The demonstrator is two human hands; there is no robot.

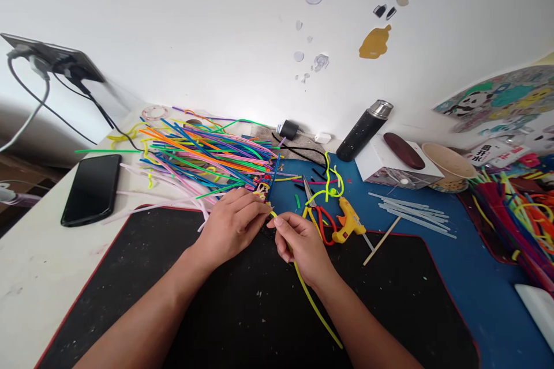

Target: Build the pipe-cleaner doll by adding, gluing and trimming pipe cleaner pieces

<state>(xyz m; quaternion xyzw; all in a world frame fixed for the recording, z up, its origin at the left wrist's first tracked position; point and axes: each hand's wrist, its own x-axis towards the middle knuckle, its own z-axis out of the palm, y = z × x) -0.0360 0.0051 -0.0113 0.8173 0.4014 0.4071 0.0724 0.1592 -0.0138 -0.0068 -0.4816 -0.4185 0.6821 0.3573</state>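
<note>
A yellow pipe cleaner (317,309) runs from between my hands down over the black mat. My right hand (300,242) pinches it near its upper end, fingers curled. Just to the left, my left hand (236,220) has its fingertips closed at the same end of the pipe cleaner, close to a small colourful figure (262,189) that lies behind the fingers. What exactly the left fingertips grip is partly hidden. Right of my right hand lie red-handled pliers (322,222) and a yellow glue gun (348,222).
A heap of coloured pipe cleaners (208,150) spreads behind my left hand. A phone (92,190) lies at the left. Glue sticks (413,213), a wooden stick (381,241), a black thermos (363,131) and a tissue box (392,167) are at the right. The black mat (242,323) lies below my hands.
</note>
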